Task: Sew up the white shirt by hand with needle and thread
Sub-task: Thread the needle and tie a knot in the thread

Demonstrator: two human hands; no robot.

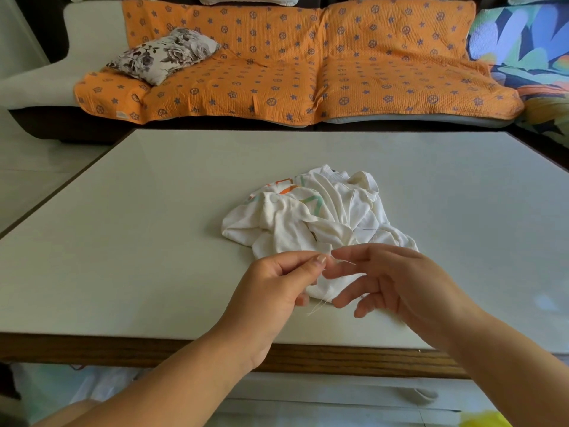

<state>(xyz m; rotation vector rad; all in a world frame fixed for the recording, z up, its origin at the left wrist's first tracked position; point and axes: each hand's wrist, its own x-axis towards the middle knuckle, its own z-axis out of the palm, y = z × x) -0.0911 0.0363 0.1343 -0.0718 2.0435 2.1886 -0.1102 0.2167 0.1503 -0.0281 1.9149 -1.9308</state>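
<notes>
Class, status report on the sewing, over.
Left grip pinches thread. Right grip open beside it. White shirt crumpled on table. Nothing blocking.

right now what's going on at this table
A person is working over a crumpled white shirt on the table. The left hand pinches a white thread above the shirt's near edge. The right hand is beside it, fingers loosely spread. A thin dark line on the shirt may be the needle. Neither hand holds it.
</notes>
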